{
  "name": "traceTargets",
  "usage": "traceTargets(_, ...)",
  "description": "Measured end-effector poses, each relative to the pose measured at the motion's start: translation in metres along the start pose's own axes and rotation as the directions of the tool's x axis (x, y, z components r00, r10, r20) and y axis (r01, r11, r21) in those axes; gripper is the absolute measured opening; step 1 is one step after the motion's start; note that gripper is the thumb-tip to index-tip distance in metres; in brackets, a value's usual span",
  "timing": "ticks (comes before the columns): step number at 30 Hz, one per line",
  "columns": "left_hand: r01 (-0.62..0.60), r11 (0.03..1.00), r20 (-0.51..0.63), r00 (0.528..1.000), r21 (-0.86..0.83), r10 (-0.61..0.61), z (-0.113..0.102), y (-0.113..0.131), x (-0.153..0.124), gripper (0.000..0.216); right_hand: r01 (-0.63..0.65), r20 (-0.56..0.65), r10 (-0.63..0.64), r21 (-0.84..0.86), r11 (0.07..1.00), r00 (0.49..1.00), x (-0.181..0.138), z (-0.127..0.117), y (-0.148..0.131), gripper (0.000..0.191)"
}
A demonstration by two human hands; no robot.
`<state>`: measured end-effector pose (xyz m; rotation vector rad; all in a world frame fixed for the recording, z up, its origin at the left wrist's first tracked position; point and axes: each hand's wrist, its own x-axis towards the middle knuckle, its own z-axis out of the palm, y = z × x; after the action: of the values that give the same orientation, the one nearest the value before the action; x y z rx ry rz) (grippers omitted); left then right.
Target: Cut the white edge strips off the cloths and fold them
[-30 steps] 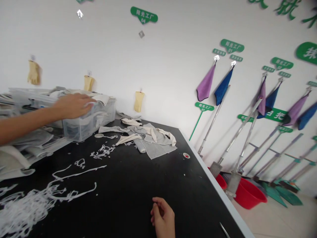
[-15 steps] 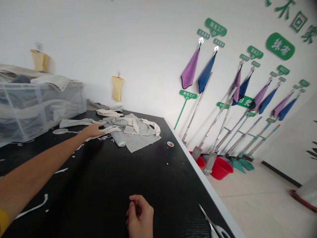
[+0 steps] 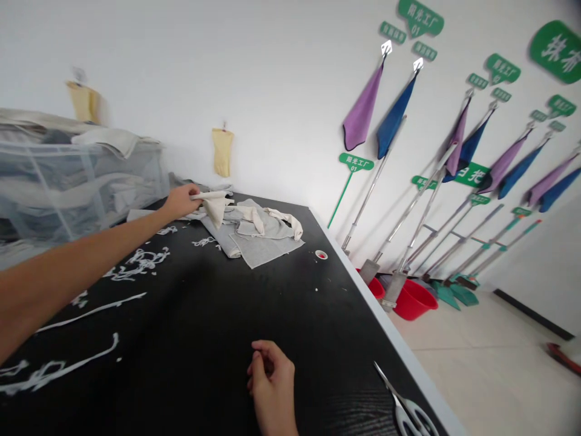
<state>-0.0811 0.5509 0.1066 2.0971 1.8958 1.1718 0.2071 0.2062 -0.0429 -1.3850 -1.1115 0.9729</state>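
Observation:
My left hand [image 3: 181,201] is stretched out to the back of the black table, its fingers pinching the edge of a cream cloth [image 3: 215,207]. That cloth hangs from the grip over a loose heap of grey cloths [image 3: 263,239], which has cream pieces mixed in. Close to the front of the table is my right hand [image 3: 272,381], with fingers curled in loosely and nothing visible in them. Scissors [image 3: 403,409] with pale handles lie to its right, beside the table edge.
At left stands a clear plastic bin [image 3: 86,188] full of cloths. White thread scraps [image 3: 140,263] litter the table's left side, and a small white ring [image 3: 321,255] lies near the right edge. Mops, red buckets [image 3: 414,300] and hanging purple and blue cloths line the wall.
My left hand has risen from the heap, lifting the cream cloth. My right hand keeps the same curled shape, while the camera view has shifted slightly.

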Motion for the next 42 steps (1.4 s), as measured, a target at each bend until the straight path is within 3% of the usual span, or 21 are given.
traceTargets(5, -0.083, 0.983, -0.008, 0.997, -0.164, 0.082, -0.052, 0.05, -0.009, 0.034, -0.041, 0.038, 0.039, 0.058, 0.997, 0.998, -0.002, 0.002, -0.004, 0.033)
traceTargets(9, -0.108, 0.945, 0.187, 0.967, -0.309, 0.172, -0.104, 0.099, -0.04, 0.049, -0.026, 0.045, 0.02, 0.142, 0.989, 0.999, 0.0, 0.001, -0.01, 0.036)
traceTargets(10, -0.087, 0.925, 0.278, 0.94, -0.37, 0.2, -0.116, 0.112, -0.052, 0.051, -0.021, 0.043, 0.014, 0.174, 0.985, 0.999, 0.0, -0.001, -0.015, 0.038)
traceTargets(12, 0.056, 0.846, 0.488, 0.836, -0.53, 0.25, -0.137, 0.135, -0.082, 0.055, -0.009, 0.029, 0.002, 0.254, 0.967, 1.0, -0.002, -0.004, -0.028, 0.041)
traceTargets(14, 0.21, 0.75, 0.606, 0.736, -0.627, 0.3, -0.149, 0.154, -0.115, 0.055, 0.005, 0.013, -0.01, 0.361, 0.932, 1.0, -0.009, -0.006, -0.05, 0.047)
traceTargets(17, 0.317, 0.656, 0.667, 0.634, -0.685, 0.391, -0.152, 0.174, -0.161, 0.043, 0.013, 0.062, -0.057, 0.557, 0.83, 0.996, -0.026, 0.001, -0.092, 0.056)
traceTargets(20, 0.324, 0.638, 0.684, 0.564, -0.699, 0.463, -0.15, 0.187, -0.194, 0.034, -0.048, 0.182, -0.13, 0.739, 0.672, 0.975, -0.043, 0.017, -0.129, 0.057)
traceTargets(24, 0.346, 0.636, 0.688, 0.586, -0.69, 0.428, -0.155, 0.197, -0.216, 0.032, -0.131, 0.182, -0.042, 0.828, 0.546, 0.982, -0.059, 0.033, -0.151, 0.051)
traceTargets(27, 0.313, 0.658, 0.648, 0.675, -0.684, 0.353, -0.162, 0.196, -0.22, 0.036, -0.174, 0.177, 0.051, 0.806, 0.566, 0.983, -0.07, 0.031, -0.152, 0.044)
traceTargets(30, 0.234, 0.708, 0.56, 0.783, -0.667, 0.269, -0.166, 0.192, -0.22, 0.041, -0.162, 0.16, 0.058, 0.783, 0.601, 0.985, -0.08, 0.025, -0.152, 0.038)
traceTargets(34, 0.091, 0.783, 0.488, 0.824, -0.615, 0.288, -0.169, 0.188, -0.219, 0.04, -0.138, 0.134, 0.053, 0.775, 0.617, 0.99, -0.086, 0.02, -0.156, 0.037)
traceTargets(36, -0.064, 0.829, 0.426, 0.835, -0.555, 0.349, -0.172, 0.187, -0.221, 0.035, -0.139, 0.121, 0.071, 0.78, 0.61, 0.99, -0.088, 0.021, -0.158, 0.035)
traceTargets(38, -0.326, 0.843, 0.278, 0.84, -0.428, 0.466, -0.177, 0.188, -0.227, 0.028, -0.154, 0.112, 0.108, 0.788, 0.596, 0.988, -0.09, 0.023, -0.159, 0.032)
traceTargets(39, -0.482, 0.812, 0.189, 0.809, -0.328, 0.557, -0.179, 0.19, -0.232, 0.024, -0.164, 0.11, 0.126, 0.792, 0.588, 0.986, -0.091, 0.025, -0.159, 0.032)
traceTargets(40, -0.631, 0.747, 0.123, 0.741, -0.21, 0.66, -0.182, 0.192, -0.24, 0.021, -0.176, 0.113, 0.143, 0.796, 0.58, 0.983, -0.092, 0.026, -0.16, 0.031)
traceTargets(42, -0.843, 0.537, 0.109, 0.535, 0.016, 0.838, -0.187, 0.199, -0.26, 0.02, -0.198, 0.131, 0.158, 0.806, 0.558, 0.979, -0.095, 0.029, -0.164, 0.03)
